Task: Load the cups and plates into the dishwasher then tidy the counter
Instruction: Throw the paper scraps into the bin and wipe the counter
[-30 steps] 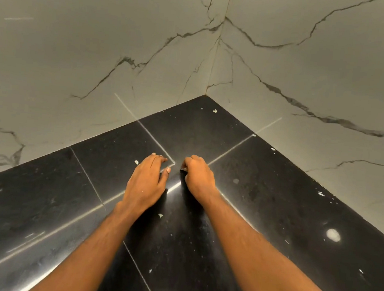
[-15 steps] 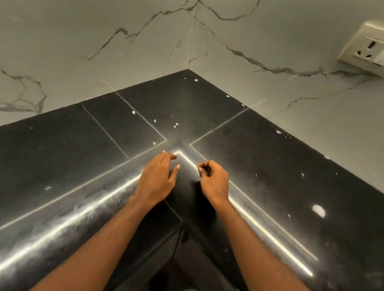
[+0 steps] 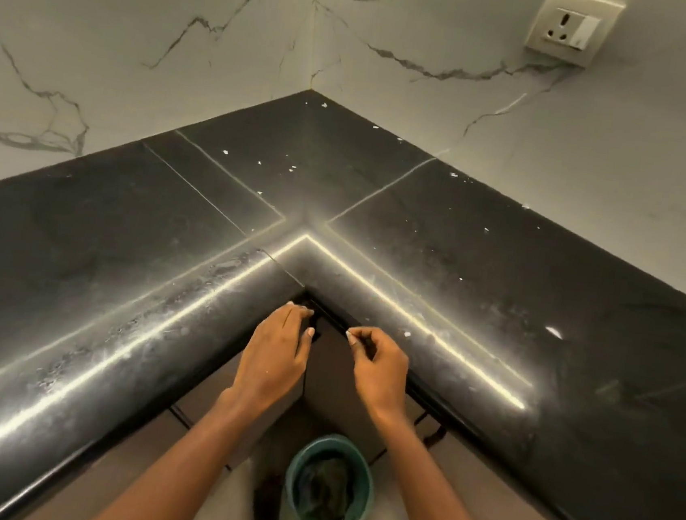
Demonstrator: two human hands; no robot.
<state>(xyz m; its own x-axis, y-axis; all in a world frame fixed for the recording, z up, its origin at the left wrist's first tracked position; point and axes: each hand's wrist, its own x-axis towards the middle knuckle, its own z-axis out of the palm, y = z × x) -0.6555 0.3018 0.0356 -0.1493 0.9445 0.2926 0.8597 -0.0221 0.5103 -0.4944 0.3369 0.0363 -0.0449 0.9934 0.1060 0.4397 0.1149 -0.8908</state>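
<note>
Both hands have drawn back from the counter top to its front inner corner, above the bin. Anything let go here may miss that narrow bin and scatter beside it. The left hand is palm-down with loose, empty fingers; the right hand is curled closed, its contents unclear.

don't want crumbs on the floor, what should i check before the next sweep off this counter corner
1. The bin on the floor below the inner corner: ok.
2. Spare room in the bin: cannot tell, dark stuff inside.
3. The left hand at the counter edge: ok.
4. The right hand holding crumbs: cannot tell, its fingers are curled.
5. The counter free of white specks: not ok, several lie near the back corner.
</note>
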